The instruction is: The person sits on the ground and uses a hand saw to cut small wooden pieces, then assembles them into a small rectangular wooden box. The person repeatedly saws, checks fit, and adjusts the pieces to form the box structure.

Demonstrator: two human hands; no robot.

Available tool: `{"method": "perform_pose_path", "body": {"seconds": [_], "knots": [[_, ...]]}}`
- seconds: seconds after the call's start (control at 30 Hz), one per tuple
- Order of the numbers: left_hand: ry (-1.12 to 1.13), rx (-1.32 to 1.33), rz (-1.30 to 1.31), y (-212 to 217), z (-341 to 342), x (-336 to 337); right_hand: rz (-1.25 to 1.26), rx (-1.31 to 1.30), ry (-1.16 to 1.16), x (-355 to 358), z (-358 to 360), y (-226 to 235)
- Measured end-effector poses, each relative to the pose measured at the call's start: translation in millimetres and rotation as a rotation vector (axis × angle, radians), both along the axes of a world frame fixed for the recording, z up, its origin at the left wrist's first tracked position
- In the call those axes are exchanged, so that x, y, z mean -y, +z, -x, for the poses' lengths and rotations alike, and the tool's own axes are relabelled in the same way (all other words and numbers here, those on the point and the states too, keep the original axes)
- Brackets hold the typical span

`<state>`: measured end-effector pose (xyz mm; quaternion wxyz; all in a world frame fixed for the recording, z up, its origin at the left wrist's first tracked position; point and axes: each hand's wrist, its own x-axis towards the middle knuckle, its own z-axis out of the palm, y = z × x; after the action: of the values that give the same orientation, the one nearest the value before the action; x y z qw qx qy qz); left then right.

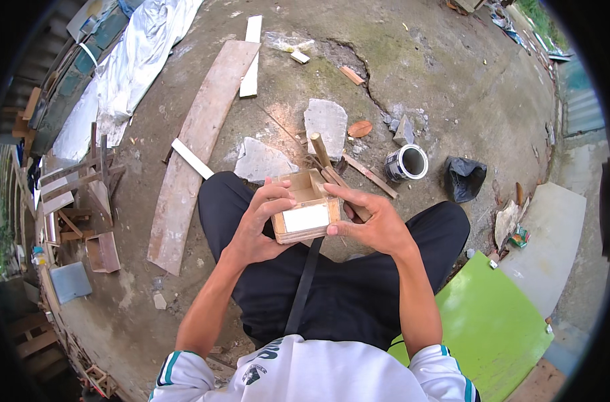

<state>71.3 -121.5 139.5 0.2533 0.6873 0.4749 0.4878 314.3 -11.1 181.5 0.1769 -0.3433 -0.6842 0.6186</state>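
Gripped only at its sides by the curled fingers of the left hand (pixel 255 224) and right hand (pixel 375 224), the small open wooden box (pixel 306 206) could be dropped onto the concrete ground (pixel 452 87), probably splitting its joints.

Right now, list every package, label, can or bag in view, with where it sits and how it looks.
White blank label: rectangular patch on the near side of the small wooden box held between left hand and right hand.
Tin can: open, round, grey-white inside, on the concrete right of the box.
Black plastic bag: crumpled, right of the can.
Small green packet: crushed, far right on the ground.
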Motion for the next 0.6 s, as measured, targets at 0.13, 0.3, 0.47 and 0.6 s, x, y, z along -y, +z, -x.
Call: {"method": "perform_pose_path", "body": {"seconds": [0.13, 0.3, 0.47, 0.6], "knots": [[-0.008, -0.122, -0.012, 9, 6, 0, 0.023, -0.050, -0.002, 0, -1, -1], [0.127, -0.147, -0.056, 12, -4, -1, -0.103, -0.163, -0.115, 8, -6, -15], [0.281, 0.381, 0.495, -1, -32, 14, -0.144, -0.248, -0.227, 23, -6, -19], [-0.096, 0.898, 0.643, -2, -30, 23, -0.333, -0.234, -0.208, 35, -10, -22]]}}
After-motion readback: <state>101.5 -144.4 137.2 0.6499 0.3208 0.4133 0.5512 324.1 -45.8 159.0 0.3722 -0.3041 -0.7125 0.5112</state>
